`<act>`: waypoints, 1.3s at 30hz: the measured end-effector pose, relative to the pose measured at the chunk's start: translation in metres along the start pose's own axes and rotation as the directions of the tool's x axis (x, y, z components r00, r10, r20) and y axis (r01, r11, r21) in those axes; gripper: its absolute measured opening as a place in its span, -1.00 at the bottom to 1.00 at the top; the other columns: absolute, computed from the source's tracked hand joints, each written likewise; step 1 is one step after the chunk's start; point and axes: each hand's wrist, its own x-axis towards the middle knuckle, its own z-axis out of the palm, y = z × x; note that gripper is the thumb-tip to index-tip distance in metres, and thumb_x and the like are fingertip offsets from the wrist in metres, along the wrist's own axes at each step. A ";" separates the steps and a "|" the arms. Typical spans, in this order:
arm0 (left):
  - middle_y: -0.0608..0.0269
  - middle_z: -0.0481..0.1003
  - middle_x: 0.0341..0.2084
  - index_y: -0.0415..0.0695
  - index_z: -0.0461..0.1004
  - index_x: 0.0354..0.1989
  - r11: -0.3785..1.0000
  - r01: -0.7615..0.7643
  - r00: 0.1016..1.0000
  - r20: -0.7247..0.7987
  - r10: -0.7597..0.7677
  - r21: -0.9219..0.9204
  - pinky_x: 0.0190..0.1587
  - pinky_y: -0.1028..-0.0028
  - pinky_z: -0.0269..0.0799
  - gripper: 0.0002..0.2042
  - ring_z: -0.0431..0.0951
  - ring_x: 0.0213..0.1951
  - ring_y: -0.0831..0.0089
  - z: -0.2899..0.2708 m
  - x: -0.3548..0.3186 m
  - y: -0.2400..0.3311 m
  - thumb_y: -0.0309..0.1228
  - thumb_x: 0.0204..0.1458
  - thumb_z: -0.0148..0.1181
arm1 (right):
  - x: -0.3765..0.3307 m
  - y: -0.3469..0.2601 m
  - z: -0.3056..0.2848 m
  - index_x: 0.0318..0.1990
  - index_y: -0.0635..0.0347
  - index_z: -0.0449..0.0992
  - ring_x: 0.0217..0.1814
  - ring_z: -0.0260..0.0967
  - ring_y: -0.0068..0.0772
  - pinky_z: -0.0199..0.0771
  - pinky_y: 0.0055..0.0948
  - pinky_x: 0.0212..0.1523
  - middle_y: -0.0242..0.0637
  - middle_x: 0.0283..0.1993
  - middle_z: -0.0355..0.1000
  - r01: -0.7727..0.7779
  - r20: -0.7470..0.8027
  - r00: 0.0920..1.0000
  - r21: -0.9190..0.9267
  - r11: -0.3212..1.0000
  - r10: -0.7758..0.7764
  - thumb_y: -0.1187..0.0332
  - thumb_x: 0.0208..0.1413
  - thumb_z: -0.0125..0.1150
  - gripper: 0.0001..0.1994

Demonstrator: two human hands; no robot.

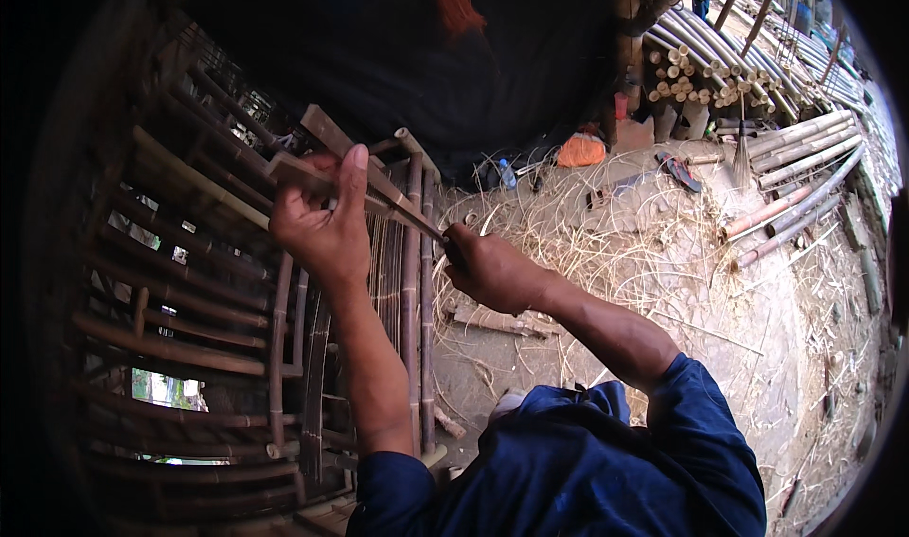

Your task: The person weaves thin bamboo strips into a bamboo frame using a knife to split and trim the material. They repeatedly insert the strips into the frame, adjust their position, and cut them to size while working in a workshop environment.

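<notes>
In front of me, above a bamboo bench or frame point(410, 281), my left hand point(327, 220) is closed around a flat brown slat point(294, 170), thumb pointing up. A second long flat piece point(331, 132), wood or bamboo by its look, runs behind that thumb and slants down to the right, narrowing on its way. My right hand point(492, 267) is a fist at its narrow end. What lies inside this fist is mostly hidden. Where the two pieces cross or touch near my left fingers, I cannot make out.
Bamboo rails point(170, 338) form a rack at left. Pale shavings point(568, 243) litter the floor. Bamboo poles point(795, 144) lie at right, with a stack point(691, 73) behind. A sandal point(678, 171), an orange bundle point(580, 150) and a bottle point(507, 174) lie near the dark sheet point(379, 54).
</notes>
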 end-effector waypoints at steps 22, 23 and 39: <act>0.26 0.40 -0.67 -0.29 0.41 -0.46 0.920 0.177 0.827 -0.560 0.054 0.350 -0.54 0.70 0.22 -0.68 0.35 -0.62 0.64 -0.145 0.030 -0.041 -0.31 -0.04 0.42 | 0.108 0.105 0.171 -0.08 0.34 0.25 -0.38 0.46 0.24 0.46 0.06 -0.36 0.17 -0.44 0.44 -0.137 0.301 0.939 -0.117 0.984 0.167 0.38 0.12 -0.03 -0.74; 0.24 0.39 -0.67 -0.30 0.41 -0.45 0.928 0.128 0.797 -0.593 0.114 0.351 -0.53 0.70 0.24 -0.68 0.38 -0.60 0.63 -0.150 0.032 -0.048 -0.32 -0.05 0.43 | 0.114 0.100 0.173 -0.08 0.31 0.25 -0.37 0.46 0.23 0.45 0.06 -0.33 0.13 -0.42 0.45 -0.143 0.327 0.921 -0.219 0.965 0.211 0.36 0.14 -0.02 -0.74; -0.06 0.54 -0.40 -0.35 0.49 -0.19 0.828 0.177 0.757 -0.611 0.231 0.532 -0.32 0.58 0.56 -0.65 0.60 -0.36 0.44 -0.158 0.013 -0.044 -0.24 0.08 0.29 | 0.165 0.210 0.156 -0.04 0.20 0.21 -0.46 0.46 0.23 0.47 0.13 -0.41 0.14 -0.41 0.45 -0.087 0.545 0.813 -0.236 0.968 0.206 0.38 0.12 -0.08 -0.74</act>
